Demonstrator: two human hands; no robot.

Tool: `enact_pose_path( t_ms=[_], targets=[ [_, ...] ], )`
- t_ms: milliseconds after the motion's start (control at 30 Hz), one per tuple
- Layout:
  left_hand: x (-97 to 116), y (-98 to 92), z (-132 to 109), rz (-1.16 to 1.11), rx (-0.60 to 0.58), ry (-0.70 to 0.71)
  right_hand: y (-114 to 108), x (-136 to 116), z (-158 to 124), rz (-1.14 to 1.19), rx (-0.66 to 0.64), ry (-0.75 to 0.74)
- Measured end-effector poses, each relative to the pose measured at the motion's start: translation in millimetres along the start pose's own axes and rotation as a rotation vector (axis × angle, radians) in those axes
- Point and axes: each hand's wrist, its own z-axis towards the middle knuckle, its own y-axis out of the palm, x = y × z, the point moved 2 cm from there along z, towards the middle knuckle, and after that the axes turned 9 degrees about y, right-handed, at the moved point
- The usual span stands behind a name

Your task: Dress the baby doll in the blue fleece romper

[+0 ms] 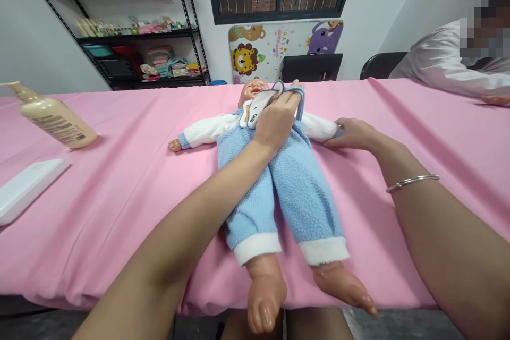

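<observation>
Two hands are on the doll [292, 172], which lies on its back in the centre of the frame, head toward the top and bare feet at the bottom edge of the pink cloth [131, 186]. The left hand [278, 116] reaches in from the lower left, across the trousers [308, 191], and its fingers are curled around the blue-edged bib [255, 110] at upper centre; the fingertips are partly hidden in the folds. The right hand [353, 134], right of centre, has thumb and fingers closed on the end of the white sleeve [320, 126], so the doll's hand on that side cannot be seen. The opposite sleeve [209, 132], left of centre, lies stretched out with the doll's hand showing.

The step in hand looks like working the clothes at chest and cuff together; whether they are going on or coming off, I cannot tell. In my judgement, the next move calls for keeping the doll's arm straight while the cloth is eased along it, without snagging its fingers. The bottle [59, 121] stands at the left, well apart from both hands.
</observation>
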Motion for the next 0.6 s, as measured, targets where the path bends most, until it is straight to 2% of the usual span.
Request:
enact_pose_path(
  t_ms=[67, 133, 233, 300, 333, 467, 600],
  targets=[
    [-3.3, -2.1, -1.5, -0.025, 0.064, 0.016, -14.8, 3.9, 1.1, 0.150, 0.007, -0.002],
    [-4.0, -3.3, -3.4, -0.054, 0.089, 0.029, -32.2, 1.4, 2.7, 0.360, 0.077, -0.053],
    [-1.6, -4.7, -5.6, -0.093, 0.108, 0.038, -57.9, -17.7, 1.2, 0.636, 0.164, -0.321],
    [-0.6, -4.5, -6.2, -0.121, 0.113, 0.030, -70.2, -40.1, -5.6, 0.745, 0.135, -0.526],
    [-0.8, -4.1, -6.3, -0.131, 0.118, 0.024, -73.9, -52.4, -10.1, 0.775, 0.110, -0.574],
    [-5.3, -1.6, -6.8, -0.115, 0.179, -0.027, -72.5, -94.8, -24.9, 0.876, -0.012, -0.562],
    [-7.9, 0.1, -7.2, -0.097, 0.174, -0.063, -60.2, -109.1, -26.2, 0.844, -0.153, -0.562]
  ],
)
